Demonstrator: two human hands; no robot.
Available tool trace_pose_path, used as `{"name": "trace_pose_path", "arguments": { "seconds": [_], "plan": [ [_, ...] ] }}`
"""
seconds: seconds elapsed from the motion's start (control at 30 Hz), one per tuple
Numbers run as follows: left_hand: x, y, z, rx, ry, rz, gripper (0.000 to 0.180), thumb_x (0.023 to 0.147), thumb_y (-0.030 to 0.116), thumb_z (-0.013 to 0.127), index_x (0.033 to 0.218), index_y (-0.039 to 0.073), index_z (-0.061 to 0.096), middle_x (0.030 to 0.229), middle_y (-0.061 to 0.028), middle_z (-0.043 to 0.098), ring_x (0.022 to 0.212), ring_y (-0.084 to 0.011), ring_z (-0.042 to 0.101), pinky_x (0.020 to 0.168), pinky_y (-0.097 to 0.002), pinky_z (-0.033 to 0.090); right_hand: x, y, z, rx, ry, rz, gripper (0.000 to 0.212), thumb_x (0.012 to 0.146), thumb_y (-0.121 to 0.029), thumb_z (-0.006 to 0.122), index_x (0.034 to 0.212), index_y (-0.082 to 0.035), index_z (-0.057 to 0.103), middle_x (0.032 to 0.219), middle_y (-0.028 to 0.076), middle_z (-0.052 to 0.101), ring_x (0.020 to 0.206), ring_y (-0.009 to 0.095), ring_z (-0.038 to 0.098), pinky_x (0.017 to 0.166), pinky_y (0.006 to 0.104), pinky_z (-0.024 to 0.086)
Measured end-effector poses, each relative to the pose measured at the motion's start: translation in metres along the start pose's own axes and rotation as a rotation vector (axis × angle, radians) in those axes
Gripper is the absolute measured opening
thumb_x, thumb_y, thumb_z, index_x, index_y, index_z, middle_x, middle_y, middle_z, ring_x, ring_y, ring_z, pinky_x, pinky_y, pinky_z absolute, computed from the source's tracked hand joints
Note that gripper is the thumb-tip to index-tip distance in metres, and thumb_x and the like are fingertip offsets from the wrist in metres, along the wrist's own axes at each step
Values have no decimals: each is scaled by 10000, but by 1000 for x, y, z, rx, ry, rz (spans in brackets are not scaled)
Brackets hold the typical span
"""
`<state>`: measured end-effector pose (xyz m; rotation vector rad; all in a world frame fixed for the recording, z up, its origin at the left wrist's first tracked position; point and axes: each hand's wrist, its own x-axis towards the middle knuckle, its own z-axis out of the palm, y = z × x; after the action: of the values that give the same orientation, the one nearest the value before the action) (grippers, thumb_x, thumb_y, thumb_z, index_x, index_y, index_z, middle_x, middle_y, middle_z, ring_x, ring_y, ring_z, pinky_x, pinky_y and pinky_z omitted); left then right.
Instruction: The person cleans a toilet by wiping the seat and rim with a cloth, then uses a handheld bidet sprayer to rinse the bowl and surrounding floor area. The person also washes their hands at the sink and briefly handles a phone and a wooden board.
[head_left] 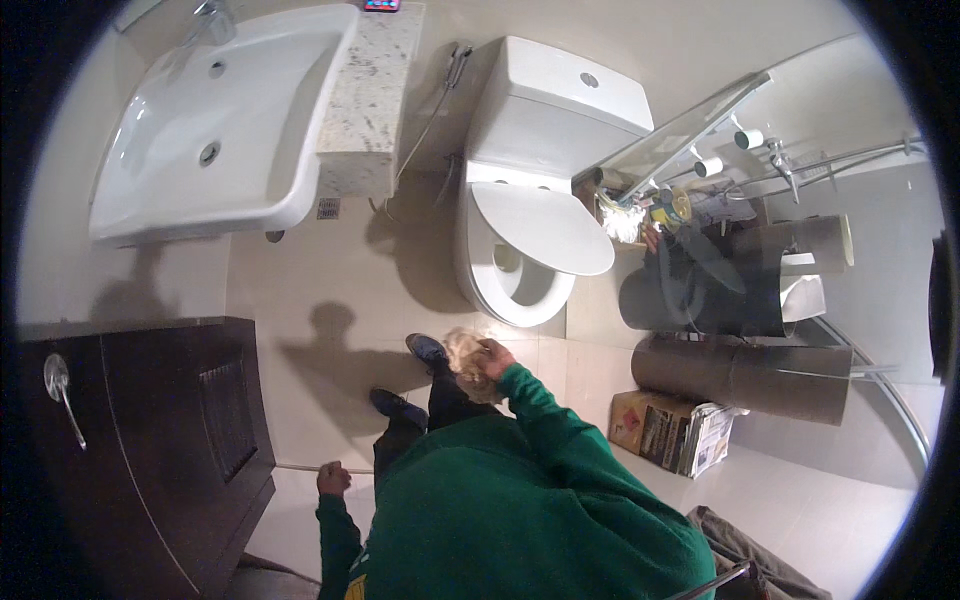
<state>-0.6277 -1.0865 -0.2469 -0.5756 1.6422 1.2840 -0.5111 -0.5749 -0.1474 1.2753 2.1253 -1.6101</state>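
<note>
My right hand (493,361) is closed around a crumpled beige-brown cloth (464,350), held in front of the white toilet (560,110). The toilet's lid (545,226) is tilted over the bowl, and part of the seat (520,304) and the opening show below it. My left hand (333,479) hangs low on the left side, near the dark brown door (150,430). Its fingers are curled in, and I see nothing in them.
A white washbasin (215,150) with a speckled stone counter (370,90) stands at the far left. A hand spray (458,66) hangs beside the toilet. Behind glass on the right are large dark rolls (735,375), a box (650,425) and stacked newspapers (708,435).
</note>
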Motion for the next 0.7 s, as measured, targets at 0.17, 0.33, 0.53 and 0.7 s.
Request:
{"name": "trace_pose_path", "arguments": {
  "seconds": [0.17,0.33,0.53,0.7],
  "plan": [
    [-12,95,95,290,-2,134,220,874,228,498,908,12,518,638,-48,526,506,-107,490,430,-251,422,-5,51,-57,-2,165,212,595,689,-200,708,1197,-2,472,1042,153,590,949,212,565,853,311,452],
    [-70,139,159,656,-56,382,301,856,312,530,1017,61,567,898,-128,603,834,-227,596,748,-344,471,26,12,-71,175,-66,-5,507,730,-162,642,1194,-11,507,1092,133,586,983,210,554,882,316,432],
    [-112,74,98,573,273,307,422,835,416,511,1032,49,573,975,-154,604,901,-262,589,790,-361,466,94,-98,15,303,-396,-139,323,719,-121,676,1009,-12,586,986,101,613,893,196,576,806,315,471],
    [-105,-78,35,367,795,290,278,810,327,546,879,64,604,676,-83,614,603,-204,597,559,-330,497,129,-181,151,-123,-659,-586,198,777,-78,582,961,-9,566,868,44,593,777,142,542,698,282,459]
  ]
}}
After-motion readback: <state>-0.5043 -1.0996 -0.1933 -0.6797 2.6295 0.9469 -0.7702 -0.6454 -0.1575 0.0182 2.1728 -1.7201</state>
